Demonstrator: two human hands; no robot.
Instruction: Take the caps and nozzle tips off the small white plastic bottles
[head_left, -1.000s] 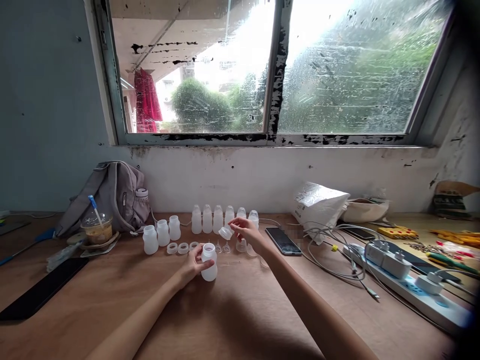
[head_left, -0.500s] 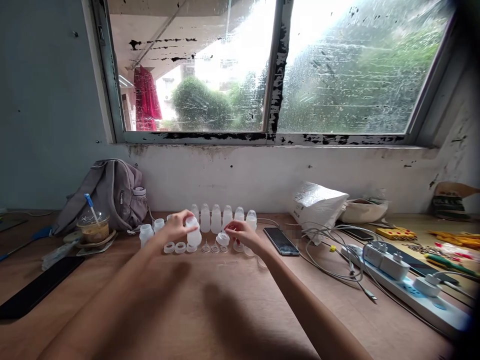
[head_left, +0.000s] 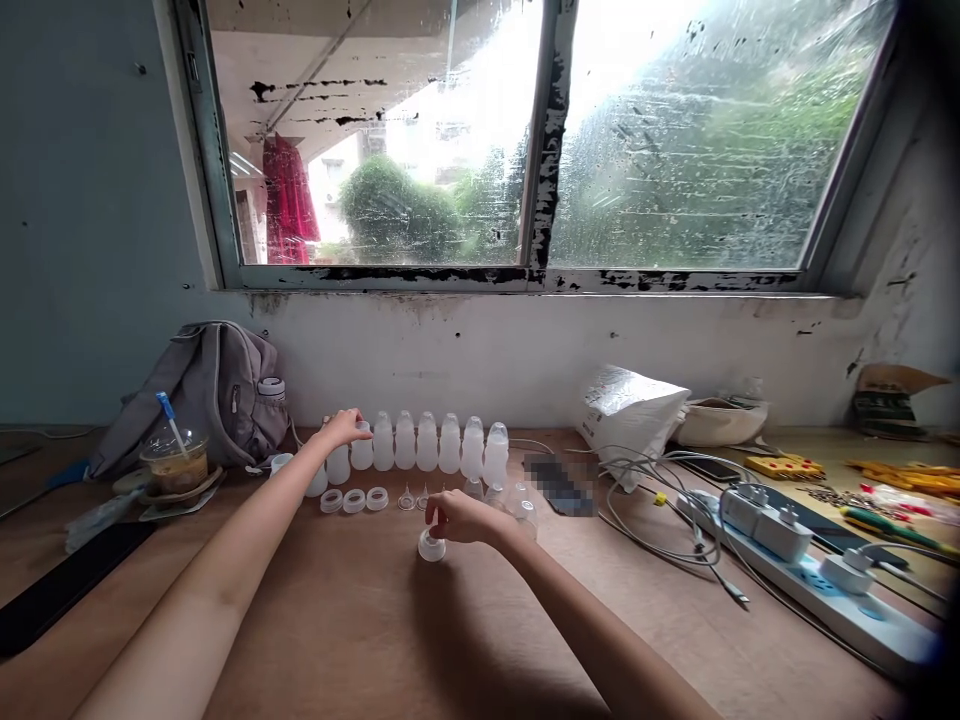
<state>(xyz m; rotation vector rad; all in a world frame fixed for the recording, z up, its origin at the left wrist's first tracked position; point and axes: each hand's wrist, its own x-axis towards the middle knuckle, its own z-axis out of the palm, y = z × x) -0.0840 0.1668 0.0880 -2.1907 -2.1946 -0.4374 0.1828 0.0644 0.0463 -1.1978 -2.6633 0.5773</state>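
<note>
My left hand (head_left: 345,428) reaches to the back row, its fingers closed around the top of a translucent baby bottle (head_left: 362,452) that stands upright. To its right is a row of several capped baby bottles (head_left: 427,445). Lower and nearer me, my right hand (head_left: 461,518) pinches the top of a white bottle collar (head_left: 432,548), at or just above the table; the teat in it is mostly hidden by my fingers. Several loose white collars (head_left: 354,501) lie left of it. Clear teats (head_left: 406,498) sit beside them. Transparent caps (head_left: 526,512) stand partly behind my right wrist.
A backpack (head_left: 217,400) and an iced drink cup (head_left: 174,462) are at the left, with a black flat object (head_left: 71,580) in front. A white pouch (head_left: 634,415), loose cables (head_left: 645,510) and a power strip (head_left: 795,570) occupy the right. A wall with a window bounds the back.
My left hand has carried the bottle back and left to the row's end. My right hand has brought the collar toward me and down to table level.
</note>
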